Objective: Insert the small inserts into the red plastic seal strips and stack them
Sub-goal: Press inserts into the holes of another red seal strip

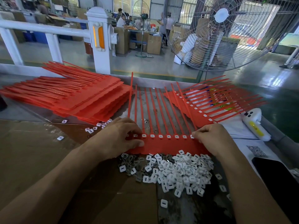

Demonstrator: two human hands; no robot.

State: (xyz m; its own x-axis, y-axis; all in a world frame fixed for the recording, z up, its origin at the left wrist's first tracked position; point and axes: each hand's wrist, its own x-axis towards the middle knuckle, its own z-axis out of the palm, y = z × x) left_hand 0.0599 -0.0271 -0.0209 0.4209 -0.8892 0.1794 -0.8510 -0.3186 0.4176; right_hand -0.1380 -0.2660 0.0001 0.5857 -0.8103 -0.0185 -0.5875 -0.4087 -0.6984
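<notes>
1. The left hand (119, 139) covers the near-left end of the red seal strip (168, 143), so the slots under its grip can't be seen.
2. The black phone (278, 177) runs off the right edge.
3. The people (124, 20) at the far tables are too small and blurred to make out.
4. Both forearms are cut off at the bottom edge.
</notes>
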